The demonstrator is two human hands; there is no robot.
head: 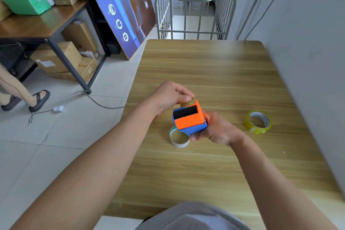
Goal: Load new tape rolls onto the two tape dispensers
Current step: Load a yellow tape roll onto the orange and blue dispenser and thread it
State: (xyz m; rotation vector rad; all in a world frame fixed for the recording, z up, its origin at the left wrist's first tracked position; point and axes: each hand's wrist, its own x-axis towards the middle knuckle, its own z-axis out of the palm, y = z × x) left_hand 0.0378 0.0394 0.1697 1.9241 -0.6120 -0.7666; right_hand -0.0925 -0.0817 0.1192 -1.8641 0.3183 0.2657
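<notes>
An orange and blue tape dispenser [189, 119] is held above the wooden table [205, 73]. My right hand [218, 130] grips it from below and the right. My left hand [171, 97] pinches a yellowish tape roll [189, 103] at the dispenser's top edge; most of that roll is hidden behind the dispenser. An empty cardboard tape core [179, 138] lies on the table just under the dispenser. A full yellowish tape roll [258, 121] lies flat to the right. A bit of red shows behind my left wrist; I cannot tell what it is.
A grey wall [308, 43] runs along the table's right edge. A metal cage cart [194, 7] stands beyond the far edge. On the left are a poster board [119, 9], a desk with boxes [46, 22], a floor cable and another person's legs [22, 95].
</notes>
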